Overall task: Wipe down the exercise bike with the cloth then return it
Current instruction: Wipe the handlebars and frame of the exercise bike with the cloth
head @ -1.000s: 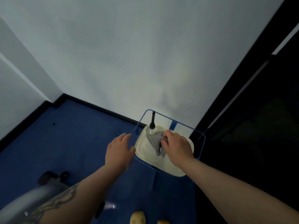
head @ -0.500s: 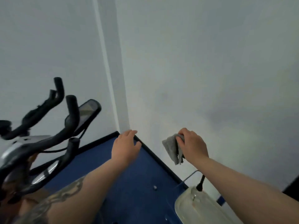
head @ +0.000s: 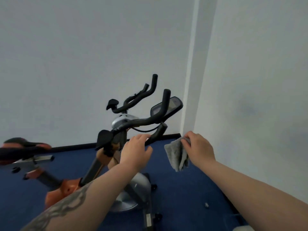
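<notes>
The cloth point(head: 177, 154) in the right hand point(head: 199, 150) now nears the bike point(head: 131, 124).

1. This looks like a small exercise room, at home or in a gym; which of the two cannot be told.
2. An exercise bike point(head: 106, 164) stands in the corner, with black handlebars point(head: 141, 121), a console screen point(head: 166, 108), an orange frame and a grey flywheel housing.
3. The floor point(head: 183, 189) is covered in dark blue carpet.
4. Plain white walls point(head: 83, 47) meet at a corner, edged with a dark skirting board point(head: 75, 146).
</notes>
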Tool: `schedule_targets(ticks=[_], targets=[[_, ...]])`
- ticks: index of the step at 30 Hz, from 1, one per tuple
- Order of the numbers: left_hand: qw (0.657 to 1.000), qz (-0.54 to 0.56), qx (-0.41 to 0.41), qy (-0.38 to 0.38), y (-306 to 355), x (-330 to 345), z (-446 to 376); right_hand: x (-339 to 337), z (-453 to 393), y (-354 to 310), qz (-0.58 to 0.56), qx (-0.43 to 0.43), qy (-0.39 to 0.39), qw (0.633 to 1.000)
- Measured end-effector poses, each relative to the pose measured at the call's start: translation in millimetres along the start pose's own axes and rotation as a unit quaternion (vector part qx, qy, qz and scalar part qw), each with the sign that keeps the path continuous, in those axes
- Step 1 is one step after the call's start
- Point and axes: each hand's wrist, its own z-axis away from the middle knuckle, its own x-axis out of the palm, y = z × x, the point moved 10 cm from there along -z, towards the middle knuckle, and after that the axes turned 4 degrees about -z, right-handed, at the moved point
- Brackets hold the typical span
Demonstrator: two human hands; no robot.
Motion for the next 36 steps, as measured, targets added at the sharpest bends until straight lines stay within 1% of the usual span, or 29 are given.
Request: schedule_targets(ticks=[5, 9, 14, 19, 22, 28, 32, 36], targets=[[0.998, -0.009, -0.062, 0.019, -62.3, -30.3, 14.3, 25.0, 3.3, -57.7, -0.016, -0.042, -0.023, 0.999], [0.996, -0.005, -0.085, 0.022, -106.3, -43.4, 25.2, 38.9, 8.1, -98.6, -0.006, -0.066, -0.019, 0.998], [0.997, 0.001, -0.075, 0.012, -153.1, -59.7, 34.7, 58.8, 15.3, -142.0, 0.001, -0.06, -0.004, 0.998], [0.999, -0.002, -0.043, 0.005, -210.4, -88.9, 46.1, 83.9, 27.7, -184.7, 0.002, -0.008, 0.026, 1.0], [0.999, -0.005, -0.038, -0.005, -252.5, -101.8, 52.0, 105.8, 35.1, -215.2, 0.003, 0.017, 0.024, 1.0], [0.998, -0.017, -0.046, -0.044, -330.2, -109.8, 62.4, 140.3, 42.6, -271.7, 0.01, 0.039, 0.021, 0.999], [0.998, -0.01, -0.046, -0.045, -352.3, -113.0, 55.5, 151.1, 40.5, -296.4, 0.015, 0.028, 0.015, 0.999], [0.999, 0.004, -0.033, -0.036, -347.7, -113.4, 39.2, 157.5, 32.7, -305.3, 0.017, 0.017, 0.015, 1.0]])
